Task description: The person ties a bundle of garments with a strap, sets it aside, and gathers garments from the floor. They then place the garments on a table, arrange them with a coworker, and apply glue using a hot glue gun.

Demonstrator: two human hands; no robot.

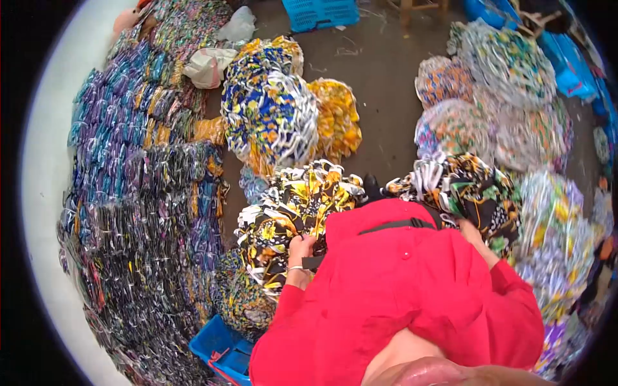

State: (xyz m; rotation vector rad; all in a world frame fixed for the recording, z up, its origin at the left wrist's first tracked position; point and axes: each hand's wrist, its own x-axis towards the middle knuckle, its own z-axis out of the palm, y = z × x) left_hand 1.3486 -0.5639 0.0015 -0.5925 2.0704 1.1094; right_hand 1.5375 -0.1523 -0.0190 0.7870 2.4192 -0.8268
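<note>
My left hand (301, 249) is closed at the near edge of a black, yellow and white patterned fabric bundle (302, 202), its fingers curled into the cloth. On the other side, my right hand (467, 229) reaches to a black fabric bundle (483, 196) with orange, green and white in its pattern. The fingers of that hand are hidden by the cloth and my red garment (412, 283). White loops or strips stick out of both bundles, which lie to either side in front of my body.
Stacks of tied fabric strips (141, 193) line the left wall. Blue and yellow bundles (270, 116) lie ahead; pale patterned bundles (508, 71) and lilac ones (557, 231) are to the right. A blue crate (320, 14) is on the floor ahead, a blue basket (222, 344) near left.
</note>
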